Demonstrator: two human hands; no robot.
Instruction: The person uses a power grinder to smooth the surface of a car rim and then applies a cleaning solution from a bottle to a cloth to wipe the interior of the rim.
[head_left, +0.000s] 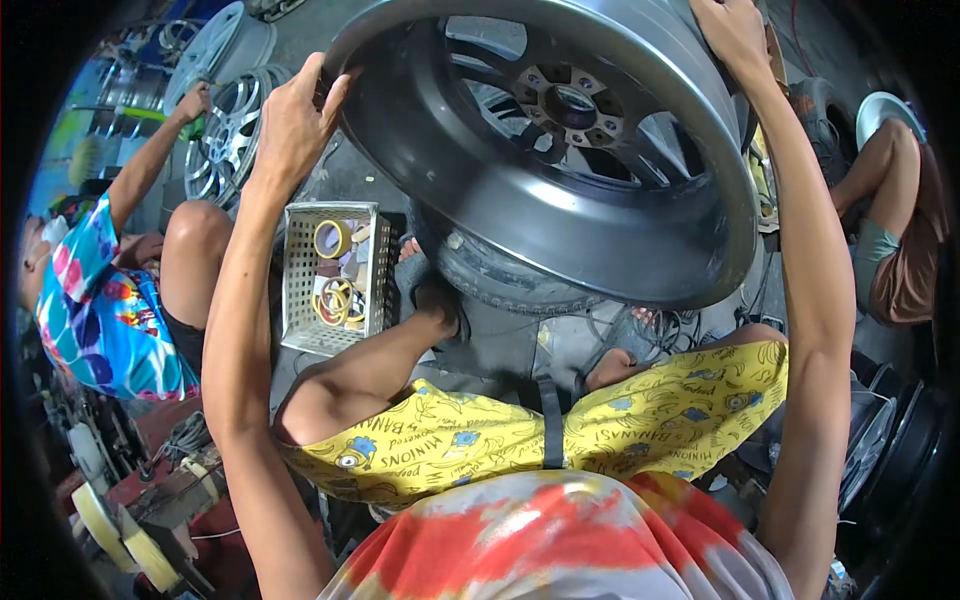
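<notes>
A large dark grey wheel rim is held up in front of me, tilted so that I look into its hollow barrel. Its spokes and centre hub show at the far end. My left hand grips the rim's left edge, the thumb apart from the fingers. At the upper right my right hand grasps the far right side, its fingertips partly cut off by the picture's edge. Under the rim lies a black tyre, between my legs and mostly covered by the rim.
A pale plastic basket of tape rolls and small pads stands left of the tyre. Further left, a seated person reaches toward a silver wheel. Another person sits at right. Cables lie near my right foot. Dark rims stand at lower right.
</notes>
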